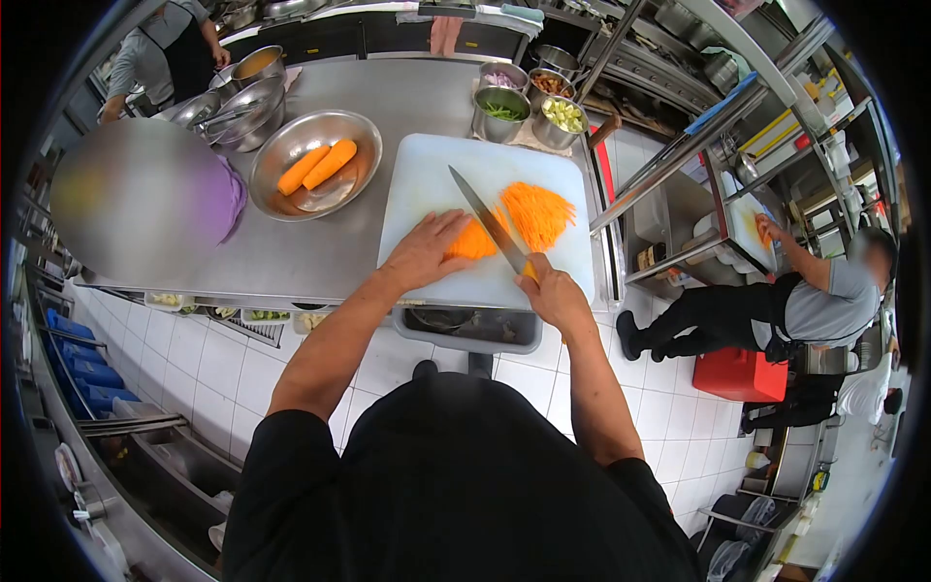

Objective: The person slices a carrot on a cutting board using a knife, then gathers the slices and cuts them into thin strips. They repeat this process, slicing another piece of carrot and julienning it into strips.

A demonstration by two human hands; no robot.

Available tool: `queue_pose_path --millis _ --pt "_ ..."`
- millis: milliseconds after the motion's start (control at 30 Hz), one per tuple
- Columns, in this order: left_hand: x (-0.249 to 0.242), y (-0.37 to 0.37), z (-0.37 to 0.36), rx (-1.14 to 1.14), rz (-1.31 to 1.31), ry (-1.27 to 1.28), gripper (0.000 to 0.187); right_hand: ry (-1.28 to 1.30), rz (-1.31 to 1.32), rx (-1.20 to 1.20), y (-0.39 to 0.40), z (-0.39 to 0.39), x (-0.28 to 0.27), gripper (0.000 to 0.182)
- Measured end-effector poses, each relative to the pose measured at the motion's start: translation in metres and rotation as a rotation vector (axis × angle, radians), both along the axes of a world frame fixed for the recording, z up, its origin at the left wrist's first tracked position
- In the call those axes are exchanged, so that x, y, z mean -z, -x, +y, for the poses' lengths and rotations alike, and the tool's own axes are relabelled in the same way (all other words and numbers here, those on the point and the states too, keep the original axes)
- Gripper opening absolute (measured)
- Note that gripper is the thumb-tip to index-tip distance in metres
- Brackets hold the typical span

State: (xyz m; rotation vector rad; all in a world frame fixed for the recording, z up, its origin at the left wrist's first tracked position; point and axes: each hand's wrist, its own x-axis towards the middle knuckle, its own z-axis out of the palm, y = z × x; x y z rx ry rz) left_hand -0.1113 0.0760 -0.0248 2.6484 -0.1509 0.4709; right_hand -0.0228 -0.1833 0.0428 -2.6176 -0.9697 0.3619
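On the white cutting board [417, 175], my left hand [427, 250] presses its fingertips on a pile of sliced carrot [471, 242]. My right hand [555, 289] grips the yellow handle of a large knife [482, 211], whose blade points away to the upper left and lies between the sliced carrot and a heap of carrot shreds [539, 215]. The blade hides part of the carrot beneath it. Left of the board, a steel bowl [361, 136] holds two peeled carrots [330, 164].
Metal containers of cut vegetables [500, 112] stand behind the board. More steel bowls [250, 114] are at the back left, near a person [170, 53]. A grey bin [465, 333] sits below the table edge. Other people stand at the right, beside a red box [739, 376].
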Motion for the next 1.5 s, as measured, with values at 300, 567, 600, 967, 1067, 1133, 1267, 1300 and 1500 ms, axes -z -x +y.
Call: queue_pose_path --millis 300,567,600,967,1067,1133,1267,1300,1500 --pt "-0.002 -0.019 -0.002 0.119 -0.067 0.082 0.023 0.196 -0.007 -0.035 -0.012 0.051 -0.037 0.035" --pt "-0.002 -0.028 0.005 0.220 -0.182 0.035 0.021 0.298 0.027 0.023 0.014 0.037 -0.005 0.034" --pt "-0.002 -0.028 0.004 0.227 -0.201 0.038 0.022 0.254 -0.026 0.018 0.013 0.038 -0.002 0.032" --pt "-0.005 -0.026 0.003 0.210 -0.181 0.026 0.021 0.371 -0.026 -0.039 0.016 0.041 -0.024 0.033" --pt "-0.010 -0.029 0.005 0.206 -0.131 0.019 0.023 0.286 -0.059 -0.063 0.000 0.054 -0.010 0.033" --pt "-0.008 -0.027 0.002 0.222 -0.123 0.016 0.024 0.264 -0.088 -0.120 -0.006 0.057 -0.023 0.033" --pt "0.000 -0.028 0.003 0.222 -0.192 0.041 0.024 0.376 -0.030 -0.070 0.014 0.047 -0.052 0.034" --pt "0.000 -0.028 0.004 0.223 -0.188 0.061 0.024 0.381 -0.016 -0.051 0.015 0.044 -0.036 0.035" --pt "-0.008 -0.026 0.002 0.206 -0.129 0.045 0.019 0.304 -0.030 -0.055 0.004 0.059 -0.022 0.036"
